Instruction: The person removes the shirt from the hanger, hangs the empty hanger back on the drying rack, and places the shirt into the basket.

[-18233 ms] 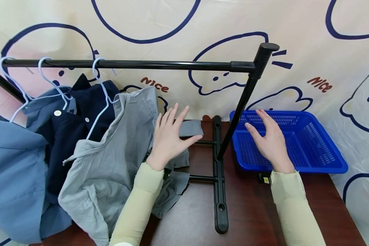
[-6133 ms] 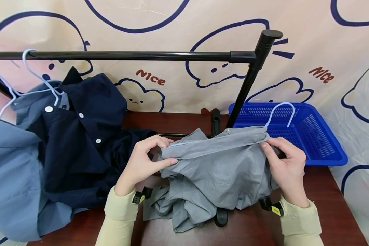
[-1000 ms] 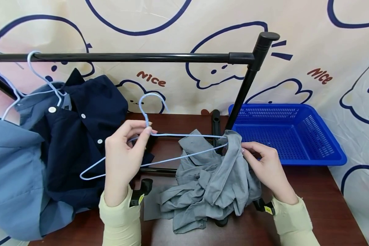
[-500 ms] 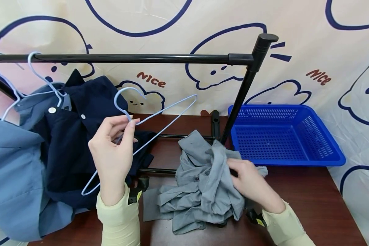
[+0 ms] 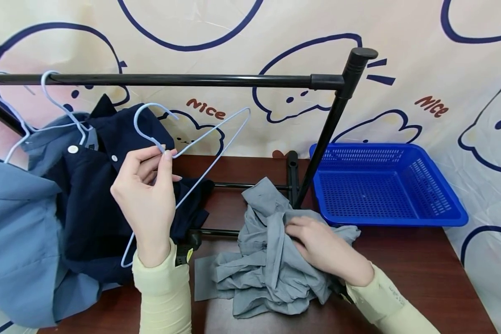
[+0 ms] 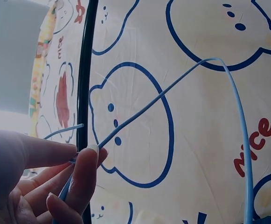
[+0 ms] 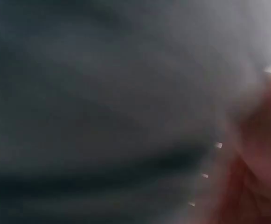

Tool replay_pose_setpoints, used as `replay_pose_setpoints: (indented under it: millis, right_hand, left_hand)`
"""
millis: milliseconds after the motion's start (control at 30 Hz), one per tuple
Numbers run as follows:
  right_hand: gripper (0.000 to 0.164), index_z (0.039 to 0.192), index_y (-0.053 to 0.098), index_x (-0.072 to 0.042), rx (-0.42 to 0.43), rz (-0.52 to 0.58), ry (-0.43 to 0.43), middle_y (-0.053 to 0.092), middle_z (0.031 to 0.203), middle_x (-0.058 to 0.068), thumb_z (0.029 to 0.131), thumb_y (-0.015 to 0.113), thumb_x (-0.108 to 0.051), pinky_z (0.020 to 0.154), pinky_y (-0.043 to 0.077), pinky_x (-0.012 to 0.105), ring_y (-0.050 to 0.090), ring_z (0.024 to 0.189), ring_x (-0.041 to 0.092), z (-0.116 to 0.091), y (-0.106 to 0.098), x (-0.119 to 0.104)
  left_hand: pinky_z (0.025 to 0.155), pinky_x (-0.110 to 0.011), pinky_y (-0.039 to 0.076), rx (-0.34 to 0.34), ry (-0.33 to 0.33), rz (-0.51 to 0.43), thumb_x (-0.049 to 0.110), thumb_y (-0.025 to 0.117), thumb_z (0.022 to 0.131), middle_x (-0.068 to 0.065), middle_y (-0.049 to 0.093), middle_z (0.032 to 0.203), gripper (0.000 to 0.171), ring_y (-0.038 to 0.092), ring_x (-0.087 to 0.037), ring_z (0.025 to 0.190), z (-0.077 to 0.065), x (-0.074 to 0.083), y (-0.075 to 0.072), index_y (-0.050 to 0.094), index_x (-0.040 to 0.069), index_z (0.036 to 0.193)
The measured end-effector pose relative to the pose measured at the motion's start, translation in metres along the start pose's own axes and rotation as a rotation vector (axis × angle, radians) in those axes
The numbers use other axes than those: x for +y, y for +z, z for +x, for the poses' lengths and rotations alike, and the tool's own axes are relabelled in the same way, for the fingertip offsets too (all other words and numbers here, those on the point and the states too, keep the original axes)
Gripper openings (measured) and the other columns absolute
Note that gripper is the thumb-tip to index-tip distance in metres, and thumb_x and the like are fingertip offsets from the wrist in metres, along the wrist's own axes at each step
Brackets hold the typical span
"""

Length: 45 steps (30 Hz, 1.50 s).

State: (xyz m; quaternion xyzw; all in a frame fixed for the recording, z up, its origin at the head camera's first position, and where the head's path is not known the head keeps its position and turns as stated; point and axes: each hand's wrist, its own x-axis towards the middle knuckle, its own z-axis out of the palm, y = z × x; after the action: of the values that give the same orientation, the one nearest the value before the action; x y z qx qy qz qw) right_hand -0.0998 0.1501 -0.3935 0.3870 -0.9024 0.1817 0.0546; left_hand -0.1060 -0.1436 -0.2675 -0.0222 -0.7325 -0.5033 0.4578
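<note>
Up in front of the rack, my left hand point(image 5: 148, 199) pinches a bare light-blue clothes hanger point(image 5: 213, 130) just below its hook. The hanger is tilted, with one end raised to the right; the left wrist view shows the thumb and finger on its wire point(image 6: 149, 106). Grey trousers point(image 5: 267, 278) lie crumpled on the table across the rack's foot. My right hand point(image 5: 321, 246) has its fingers curled into their upper folds, fingertips partly hidden by cloth. In the right wrist view, blurred grey cloth point(image 7: 102, 93) fills most of the picture.
A black clothes rack point(image 5: 200, 80) spans the table point(image 5: 421, 278). On its left hang a blue garment point(image 5: 16, 241) and a navy shirt point(image 5: 92, 199) on light-blue hangers. A blue plastic basket point(image 5: 388, 220) stands at the right, behind the rack's upright point(image 5: 327, 139).
The hanger has come out of the grey trousers and moved up and left with my left hand. My right hand has shifted left, folding the trousers' waistband over onto the heap.
</note>
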Motion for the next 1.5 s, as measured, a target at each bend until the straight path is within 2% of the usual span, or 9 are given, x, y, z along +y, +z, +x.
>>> replay_pose_setpoints:
  millis: [100, 233, 367, 500, 733, 867, 967, 1233, 1500]
  right_hand:
    - [0.018, 0.106, 0.068, -0.017, 0.095, -0.049, -0.004, 0.06, 0.107, -0.006, 0.09, 0.061, -0.02, 0.082, 0.047, 0.034, 0.055, 0.1, 0.012, 0.009, -0.025, -0.001]
    - [0.027, 0.114, 0.067, -0.016, 0.294, -0.031, -0.048, 0.061, 0.111, -0.004, 0.087, 0.067, -0.022, 0.084, 0.046, 0.034, 0.054, 0.105, 0.013, 0.024, -0.06, -0.002]
    - [0.032, 0.114, 0.067, -0.008, 0.505, -0.012, -0.152, 0.062, 0.112, 0.005, 0.083, 0.071, -0.016, 0.09, 0.042, 0.034, 0.054, 0.107, 0.02, 0.04, -0.096, -0.011]
    - [0.031, 0.11, 0.067, -0.001, 0.672, -0.024, -0.255, 0.062, 0.112, 0.014, 0.081, 0.071, -0.01, 0.094, 0.04, 0.037, 0.054, 0.108, 0.028, 0.056, -0.13, -0.03]
    - [0.027, 0.106, 0.066, 0.005, 0.923, -0.026, -0.399, 0.061, 0.115, 0.019, 0.083, 0.067, -0.008, 0.098, 0.036, 0.045, 0.05, 0.116, 0.032, 0.086, -0.166, -0.058]
    - [0.026, 0.109, 0.065, 0.005, 0.961, -0.101, -0.433, 0.06, 0.119, 0.019, 0.087, 0.065, -0.01, 0.1, 0.035, 0.043, 0.047, 0.12, 0.03, 0.101, -0.179, -0.057]
    - [0.03, 0.113, 0.064, 0.005, 0.913, -0.177, -0.415, 0.058, 0.121, 0.02, 0.088, 0.065, -0.012, 0.101, 0.033, 0.041, 0.045, 0.122, 0.028, 0.11, -0.186, -0.052]
    - [0.028, 0.115, 0.067, -0.002, 0.784, -0.252, -0.214, 0.064, 0.113, 0.012, 0.095, 0.056, -0.019, 0.091, 0.042, 0.033, 0.057, 0.104, 0.026, 0.129, -0.18, -0.043]
    - [0.028, 0.11, 0.07, -0.004, 0.878, -0.249, -0.173, 0.067, 0.102, 0.008, 0.095, 0.055, -0.021, 0.08, 0.042, 0.035, 0.057, 0.094, 0.025, 0.14, -0.174, -0.039]
  left_hand:
    - [0.055, -0.02, 0.05, 0.013, -0.016, -0.004, 0.016, 0.067, 0.087, 0.002, 0.07, 0.094, 0.023, 0.066, -0.012, 0.068, 0.002, 0.0, 0.0, 0.065, -0.002, 0.099]
    - [0.054, -0.021, 0.05, 0.021, -0.016, 0.003, 0.021, 0.068, 0.086, 0.005, 0.07, 0.095, 0.024, 0.066, -0.013, 0.066, 0.005, -0.009, 0.0, 0.067, 0.001, 0.1]
    - [0.055, -0.021, 0.05, 0.022, -0.005, 0.022, 0.025, 0.067, 0.086, 0.008, 0.07, 0.095, 0.025, 0.065, -0.013, 0.062, 0.008, -0.014, 0.0, 0.067, 0.004, 0.101]
    - [0.055, -0.02, 0.05, 0.032, -0.017, 0.036, 0.026, 0.068, 0.086, 0.01, 0.07, 0.095, 0.025, 0.065, -0.012, 0.06, 0.011, -0.012, 0.0, 0.067, 0.006, 0.101]
    - [0.055, -0.02, 0.05, 0.051, -0.035, 0.018, 0.024, 0.069, 0.086, 0.008, 0.07, 0.094, 0.023, 0.064, -0.013, 0.059, 0.013, -0.009, -0.001, 0.067, 0.005, 0.1]
    - [0.056, -0.02, 0.05, 0.054, -0.025, 0.017, 0.023, 0.068, 0.086, 0.007, 0.07, 0.094, 0.025, 0.065, -0.012, 0.06, 0.015, -0.007, -0.002, 0.066, 0.003, 0.1]
    - [0.056, -0.02, 0.05, 0.056, -0.021, 0.021, 0.024, 0.068, 0.086, 0.007, 0.07, 0.094, 0.025, 0.065, -0.012, 0.06, 0.016, -0.008, -0.002, 0.066, 0.003, 0.1]
    - [0.057, -0.021, 0.051, 0.078, -0.013, 0.011, 0.023, 0.069, 0.085, 0.003, 0.071, 0.092, 0.026, 0.066, -0.013, 0.063, 0.02, 0.002, -0.001, 0.064, 0.001, 0.099]
    - [0.056, -0.02, 0.05, 0.125, -0.015, 0.001, 0.022, 0.07, 0.084, 0.0, 0.071, 0.091, 0.027, 0.066, -0.012, 0.066, 0.033, 0.02, 0.003, 0.063, -0.001, 0.096]
